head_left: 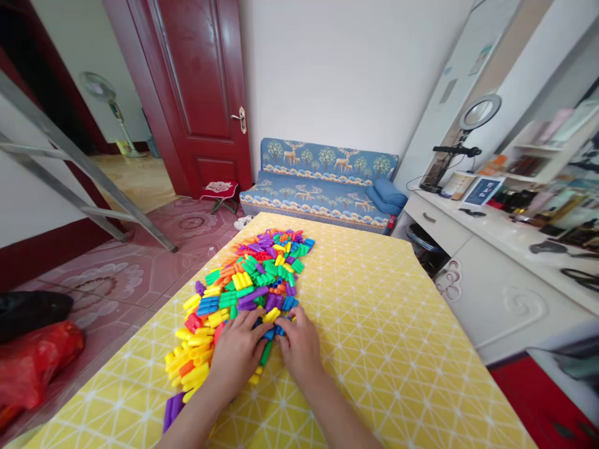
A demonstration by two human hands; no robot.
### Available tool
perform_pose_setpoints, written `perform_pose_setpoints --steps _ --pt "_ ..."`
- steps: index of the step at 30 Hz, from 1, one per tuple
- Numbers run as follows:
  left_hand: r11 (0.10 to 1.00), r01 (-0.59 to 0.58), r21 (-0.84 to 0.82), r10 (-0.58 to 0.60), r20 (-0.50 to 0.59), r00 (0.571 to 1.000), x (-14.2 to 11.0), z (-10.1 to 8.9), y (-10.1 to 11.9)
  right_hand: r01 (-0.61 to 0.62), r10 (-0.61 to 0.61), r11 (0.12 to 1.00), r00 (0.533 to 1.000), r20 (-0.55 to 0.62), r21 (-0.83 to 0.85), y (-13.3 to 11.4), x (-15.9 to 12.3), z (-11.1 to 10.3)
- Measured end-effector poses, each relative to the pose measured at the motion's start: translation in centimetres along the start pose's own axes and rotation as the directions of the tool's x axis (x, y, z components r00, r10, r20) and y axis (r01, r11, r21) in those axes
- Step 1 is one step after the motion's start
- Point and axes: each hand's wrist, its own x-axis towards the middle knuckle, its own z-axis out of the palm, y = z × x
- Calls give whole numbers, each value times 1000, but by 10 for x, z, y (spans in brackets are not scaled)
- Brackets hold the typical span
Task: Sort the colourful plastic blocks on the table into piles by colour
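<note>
A heap of bullet-shaped plastic building blocks [243, 280] in yellow, green, purple, blue, orange and red spreads along the left side of the table. My left hand [238, 343] is at the heap's near right edge, its fingers curled around a blue block [268, 335]. Close beside it, my right hand [300, 343] pinches another blue block [279, 329] between thumb and fingers. Whether these two blue pieces are joined is hard to see. A yellow block [271, 315] shows between the hands, and a green block [266, 353] lies just below them.
A yellow cloth with white lines covers the table [374, 324]. Beyond stands a blue patterned sofa [318, 181], with a small red stool [219, 190] by the door. A metal ladder [116, 193] leans at left. The white dresser [496, 268] at right carries bottles and a ring light.
</note>
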Motion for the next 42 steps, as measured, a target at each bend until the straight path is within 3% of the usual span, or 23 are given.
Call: perform_pose_setpoints --steps 5,9,13,16,19,22,27,29,36,42 --pt "999 -18 -29 18 11 1000 5 8 -8 -36 49 986 996 -75 163 3 -5 13" --pt "997 -11 -79 12 16 1000 7 10 -11 -69 86 978 993 -83 196 2 -5 16" --pt "989 2 -151 0 15 1000 8 5 -10 -65 91 969 991 -100 237 5 -6 15" --pt "961 21 -275 -35 -47 998 13 -7 -5 -66 114 952 983 -146 298 7 -7 13" --pt "917 47 -396 -106 -130 986 27 -15 3 -60 171 890 963 -209 451 11 -6 11" --pt "854 78 -515 -182 -155 971 46 -11 13 -61 294 754 922 -253 653 15 -6 10" --pt "520 146 -841 -246 16 969 72 17 32 -121 510 438 850 -135 891 24 -7 4" --pt "452 137 -881 -238 28 971 77 29 37 -128 528 363 844 -91 923 26 -6 1" --pt "521 142 -842 -235 19 972 73 51 41 -209 537 286 843 25 935 33 1 -6" --pt "401 164 -901 -179 99 979 70 52 44 -271 486 282 867 106 920 47 1 -15"
